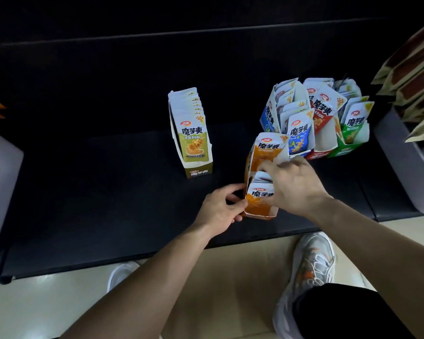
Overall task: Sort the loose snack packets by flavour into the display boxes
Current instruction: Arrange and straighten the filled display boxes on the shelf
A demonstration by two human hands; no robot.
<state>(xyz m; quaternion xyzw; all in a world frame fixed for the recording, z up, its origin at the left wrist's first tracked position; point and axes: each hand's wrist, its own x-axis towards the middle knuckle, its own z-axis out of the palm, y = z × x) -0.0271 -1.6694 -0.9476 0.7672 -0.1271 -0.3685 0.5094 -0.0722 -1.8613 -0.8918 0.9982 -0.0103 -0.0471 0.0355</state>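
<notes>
Head view of a dark surface (pixel 108 192). Orange display box (pixel 258 217) standing near the front edge, right of centre, its open top holding upright orange packets (pixel 258 199). Left hand (pixel 218 207): fingers curled around the left wall of the orange display box at its near end, gripping it. Right hand (pixel 296 184): reaching into the same box from the right, fingers bent down over the tops of the orange packets and closed on them; thumb hidden. Olive display box (pixel 198 172), filled with a row of matching packets, stands alone at mid-surface, well apart to the left. Blue display box (pixel 267 118), red display box (pixel 318 155) and green display box (pixel 340 150) stand side by side towards the right rear, just behind the right hand, each holding packets. Grey bin (pixel 397 152) of brown packs at the right edge; white container (pixel 0 179) at the left edge
</notes>
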